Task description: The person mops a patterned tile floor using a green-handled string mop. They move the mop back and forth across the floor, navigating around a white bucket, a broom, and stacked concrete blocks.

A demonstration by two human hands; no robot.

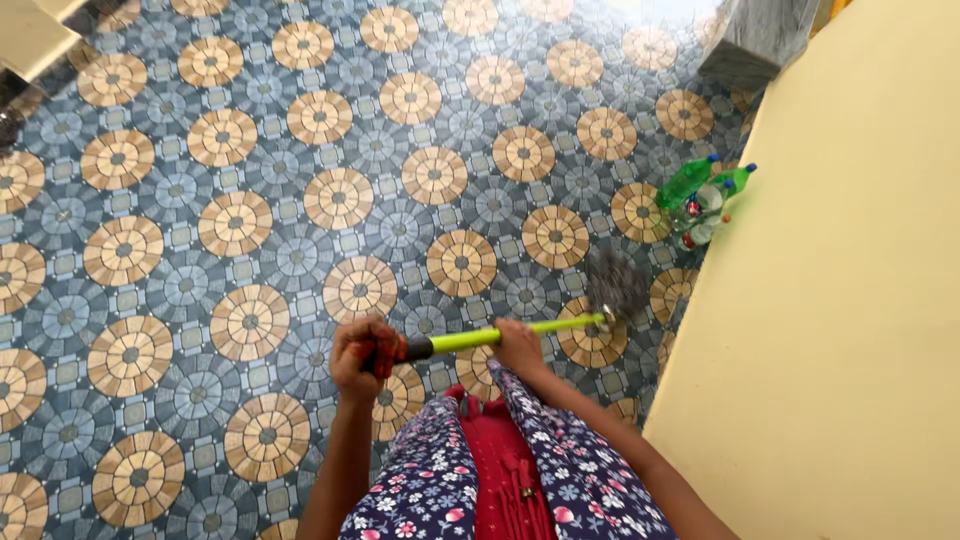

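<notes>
Both fists clamped on mop handle (500, 334): left hand (360, 348), right hand (520, 345); mid-sweep; next, push head (615, 285) toward two o'clock bottles (700, 200).

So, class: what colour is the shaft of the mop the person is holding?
The mop's shaft is bright yellow-green, with a black and orange grip end; the head view shows it.

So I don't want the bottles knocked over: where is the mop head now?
In the head view, the mop head is on the tiled floor right of centre, close to the yellow wall, just below the green bottles.
</notes>
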